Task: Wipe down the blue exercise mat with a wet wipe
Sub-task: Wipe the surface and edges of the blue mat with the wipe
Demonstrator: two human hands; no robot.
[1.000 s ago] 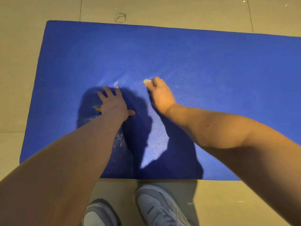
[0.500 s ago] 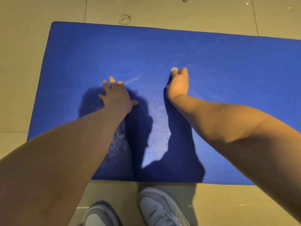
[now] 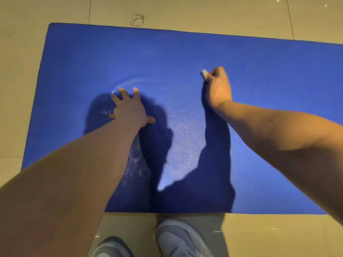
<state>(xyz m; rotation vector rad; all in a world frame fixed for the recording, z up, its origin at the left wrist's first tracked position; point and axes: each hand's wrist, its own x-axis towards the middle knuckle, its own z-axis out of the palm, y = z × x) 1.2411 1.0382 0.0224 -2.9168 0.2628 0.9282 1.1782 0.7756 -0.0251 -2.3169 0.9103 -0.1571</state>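
My right hand (image 3: 219, 89) pinches the crumpled white wet wipe (image 3: 204, 74). The blue foam exercise mat (image 3: 282, 78) stretches lengthwise toward frame right

A fine, pebbled grain is being shown across the blue exercise mat (image 3: 185, 52), a foam-like sheet whose dry parts are being seen as matt. Where light is being caught between the arms, the surface is being rendered as a speckled, damp sheen. A thin glistening streak (image 3: 130, 82) is being picked out just beyond the left hand (image 3: 130, 110). The wet wipe (image 3: 204, 73), being pinched by the right hand (image 3: 219, 88), is being seen as a pale, soft, crumpled wad of cloth-like stuff. The floor tiles (image 3: 185, 12) are being shown as smooth, glossy and beige, with small bright glints. The shoes (image 3: 178, 238) are being seen as smooth, pale grey, leather-like panels
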